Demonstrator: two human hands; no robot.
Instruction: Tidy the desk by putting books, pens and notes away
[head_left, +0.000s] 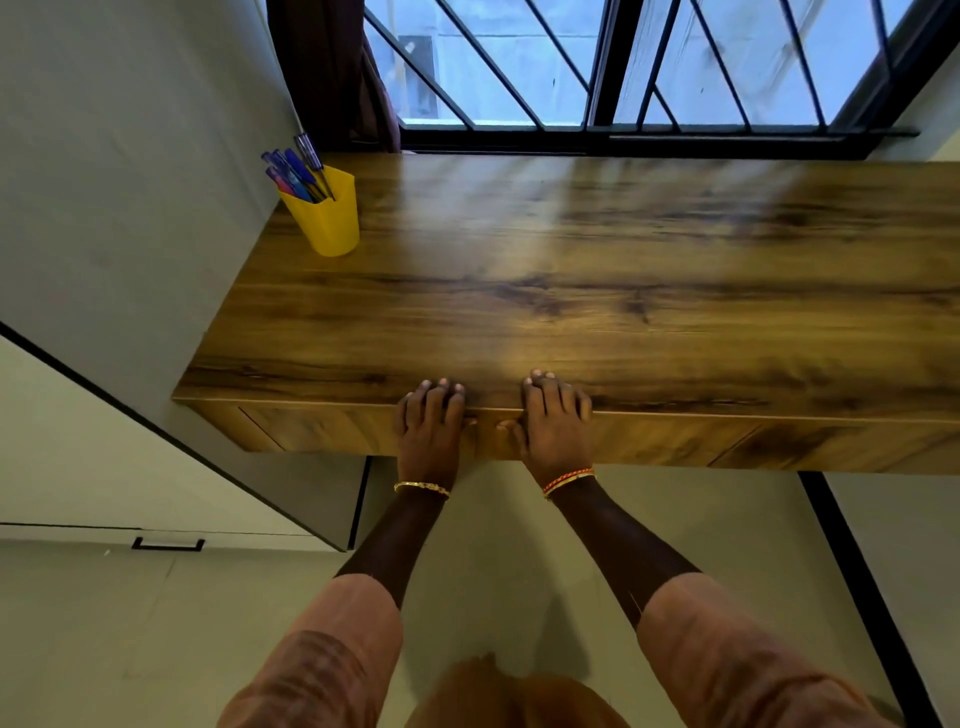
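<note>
A wooden desk (597, 270) runs under a window. At its back left corner stands a yellow cup (328, 221) holding several blue and purple pens (296, 174). My left hand (428, 428) and my right hand (556, 423) lie side by side on the desk's front edge, fingers flat on the top, thumbs against the drawer front (649, 441) below. Neither hand holds anything. No books or notes show on the desk top.
A barred window (623, 62) with a dark curtain (332, 73) at its left stands behind the desk. A grey wall and a pale cabinet with a black handle (167, 544) are on the left. Pale floor lies below the desk.
</note>
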